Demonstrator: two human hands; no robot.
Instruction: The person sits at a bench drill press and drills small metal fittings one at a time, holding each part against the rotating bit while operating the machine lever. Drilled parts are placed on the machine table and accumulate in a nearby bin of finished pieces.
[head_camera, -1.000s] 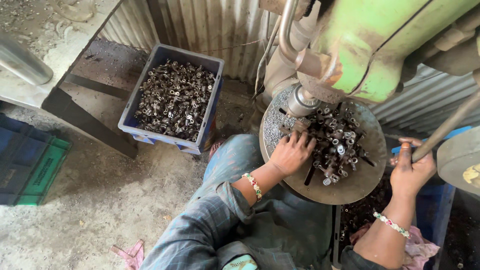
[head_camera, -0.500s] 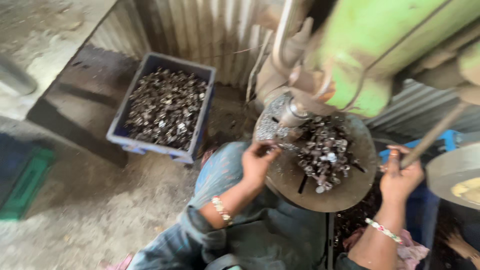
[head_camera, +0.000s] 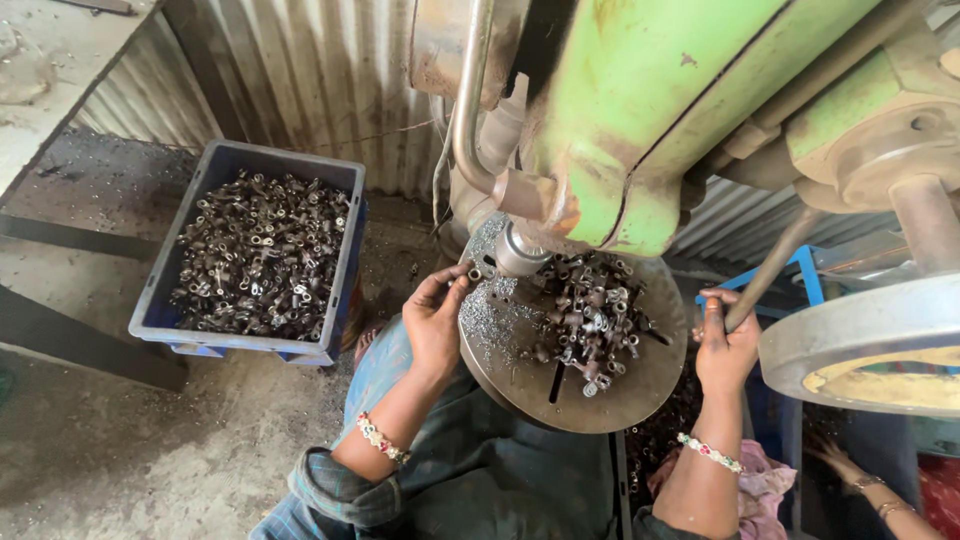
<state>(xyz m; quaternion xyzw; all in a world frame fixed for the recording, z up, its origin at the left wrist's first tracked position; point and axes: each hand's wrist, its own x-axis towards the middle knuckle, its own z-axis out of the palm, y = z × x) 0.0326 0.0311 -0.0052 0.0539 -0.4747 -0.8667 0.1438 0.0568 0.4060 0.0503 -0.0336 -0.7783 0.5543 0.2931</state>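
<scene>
At the round drill counter (head_camera: 520, 385), left hand (head_camera: 437, 318) now sits at the table's left edge, fingertips pinching a small metal fitting (head_camera: 473, 273) just under the spindle (head_camera: 520, 250). A second ago that hand was spread flat in the heap of fittings (head_camera: 590, 320) in the middle of the table, so it has moved left and up, out of the heap and over to the spindle. Left grip: closed on the small fitting, thumb and first fingers only, other fingers loose. Right hand (head_camera: 725, 345) has stayed on the feed lever (head_camera: 765, 275) all through, fist wrapped round the handle end; the lever looks about as before. Read: a piece looks picked and is being set under the spindle, drilling not started as far as I can tell. Metal swarf (head_camera: 490, 325) lies between the left hand and the heap. Blue crate (head_camera: 345, 200) of more fittings stands on the floor, well left, untouched. Green machine head (head_camera: 660, 110) overhangs the table. Large grey handwheel (head_camera: 870, 340) sits at right. Another person's hand (head_camera: 835, 455) shows low right, apart from the work.
</scene>
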